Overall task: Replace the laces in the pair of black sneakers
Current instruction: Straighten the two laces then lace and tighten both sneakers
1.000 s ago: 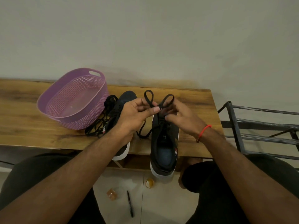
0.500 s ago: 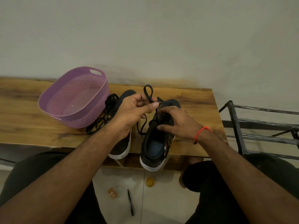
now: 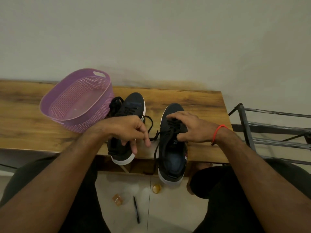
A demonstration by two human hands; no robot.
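Sneakers stand side by side at the counter's [image 3: 202, 105] near edge, heels overhanging. The right hand [image 3: 190, 127] grips the laced right sneaker [image 3: 171, 158]. The left hand [image 3: 127, 130], fingers loosely curled, holds nothing above the left sneaker [image 3: 133, 105].

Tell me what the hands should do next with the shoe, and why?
Probably the left hand should pick up the loose lace end beside it. The right hand holds the laced sneaker steady, yet its lace hangs untied over the table edge.

One head-worn wide-angle view looks forward and down, close over the wooden table [image 3: 193, 101] and floor [image 3: 168, 207].
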